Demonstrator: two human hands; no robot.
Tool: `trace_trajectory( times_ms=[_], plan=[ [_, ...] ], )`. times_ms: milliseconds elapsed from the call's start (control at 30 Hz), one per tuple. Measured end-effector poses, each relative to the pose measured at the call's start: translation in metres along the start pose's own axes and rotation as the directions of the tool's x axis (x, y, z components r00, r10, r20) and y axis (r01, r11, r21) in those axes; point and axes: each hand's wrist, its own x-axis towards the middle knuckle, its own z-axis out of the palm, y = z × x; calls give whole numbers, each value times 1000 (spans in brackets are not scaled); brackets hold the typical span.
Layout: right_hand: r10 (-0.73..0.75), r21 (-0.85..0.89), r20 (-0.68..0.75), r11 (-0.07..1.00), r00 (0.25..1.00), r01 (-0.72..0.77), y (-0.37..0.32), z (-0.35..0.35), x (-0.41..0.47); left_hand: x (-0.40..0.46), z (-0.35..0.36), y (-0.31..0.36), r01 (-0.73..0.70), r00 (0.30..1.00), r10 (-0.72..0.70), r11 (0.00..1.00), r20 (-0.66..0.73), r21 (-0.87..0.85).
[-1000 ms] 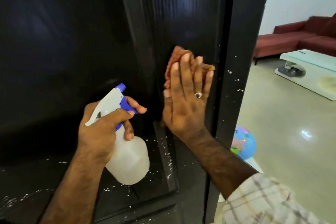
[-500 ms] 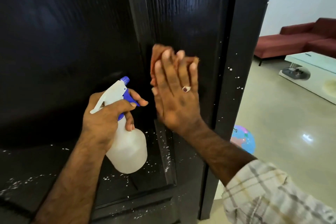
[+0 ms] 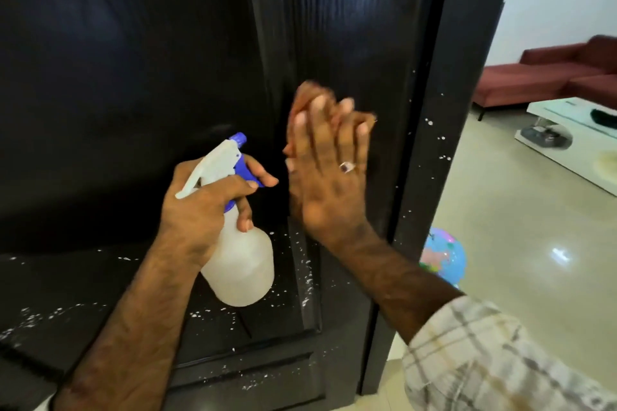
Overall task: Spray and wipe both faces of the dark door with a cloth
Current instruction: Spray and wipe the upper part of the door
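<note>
Glossy black wood-grain panelled door (image 3: 133, 77) flecked with white specks low down, right hand (image 3: 329, 177) flat, fingers extended, pressing crumpled reddish-brown cloth (image 3: 305, 100) against it, left hand (image 3: 207, 207) wrapped around translucent white spray bottle with blue trigger (image 3: 240, 260)

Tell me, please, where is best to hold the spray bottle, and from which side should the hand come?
Grip the narrow neck of the spray bottle, just under the white and blue trigger head, coming from behind, the side away from the door. The nozzle points at the door and the wide body hangs below, so the neck fits a closed hand. The left hand holds it this way, index finger over the trigger.
</note>
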Motion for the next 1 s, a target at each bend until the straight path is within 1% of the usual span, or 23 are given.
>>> trace_trajectory(
  times_ms=[67, 100, 167, 200, 233, 267, 300, 333, 367, 400, 433, 467, 533, 567, 600, 633, 733, 767, 833, 900, 933, 1000],
  plan=[
    [-199, -49, 139, 977, 970, 208, 11, 0, -45, 1, -1, 0, -10, 1000, 10, 1000, 13, -1],
    [-264, -83, 170, 956, 949, 281, 22, -4, -58, 1, -2, 1, -9, 1000, 9, 1000, 23, -2],
    [-346, -130, 169, 920, 923, 369, 37, -14, -56, 0, -6, 2, -3, 1000, 3, 1000, 29, 7],
    [-355, -138, 134, 918, 925, 372, 39, -17, -44, -1, -6, 3, 1, 999, -2, 1000, 37, 17],
    [-334, -137, 81, 929, 939, 343, 39, -21, -26, -1, -5, 2, 0, 999, -1, 1000, 47, 19],
    [-275, -126, 32, 953, 961, 277, 34, -20, -6, 0, -5, 2, -1, 999, 0, 1000, 51, 16],
    [-186, -93, -8, 978, 983, 184, 25, -15, 10, 0, -4, 1, -1, 999, 0, 1000, 49, 10],
    [-85, -57, -38, 995, 996, 83, 12, -8, 21, 1, -4, 0, -4, 999, 4, 1000, 42, 5],
    [-13, -32, -50, 999, 999, 11, 0, -1, 22, 0, -3, -2, -8, 999, 8, 1000, 37, 1],
    [4, -22, -41, 1000, 999, -5, -8, 6, 15, 0, -4, -3, -13, 999, 13, 1000, 34, -2],
    [-22, -19, -10, 1000, 1000, 22, -10, 11, 0, 1, -4, -3, -15, 999, 15, 1000, 32, -4],
    [-82, -32, 39, 996, 996, 83, -7, 11, -19, 1, -5, -3, -13, 999, 13, 1000, 30, -5],
    [-253, -81, 115, 962, 961, 262, 20, 3, -50, 1, -6, -2, -10, 999, 9, 1000, 37, 8],
    [-309, -99, 128, 941, 942, 323, 38, -3, -57, 0, -6, -1, -8, 999, 8, 1000, 41, 15],
    [-325, -111, 123, 934, 938, 339, 55, -8, -60, 0, -5, 0, -7, 999, 6, 1000, 44, 17],
    [-300, -110, 102, 944, 949, 310, 69, -12, -60, -2, -6, 0, -4, 999, 3, 1000, 42, 17],
    [-145, -65, 60, 987, 988, 149, 94, -21, -57, -5, -3, -5, 20, 999, -20, 1000, 33, -6],
    [-96, -46, 54, 994, 994, 99, 95, -22, -56, -8, 0, -9, 33, 999, -33, 999, 33, -10],
    [47, -13, 57, 999, 997, -46, 82, -23, -59, -19, 8, -18, 56, 997, -56, 998, 51, -9],
    [184, 13, 93, 983, 979, -186, 59, -17, -70, -34, 16, -29, 70, 994, -69, 998, 86, -2],
    [213, 27, 137, 975, 967, -219, 49, -17, -80, -41, 18, -35, 84, 991, -83, 996, 100, -1],
    [184, 57, 224, 978, 957, -202, 42, -27, -101, -54, 21, -48, 124, 987, -121, 992, 105, -19]
  ],
)
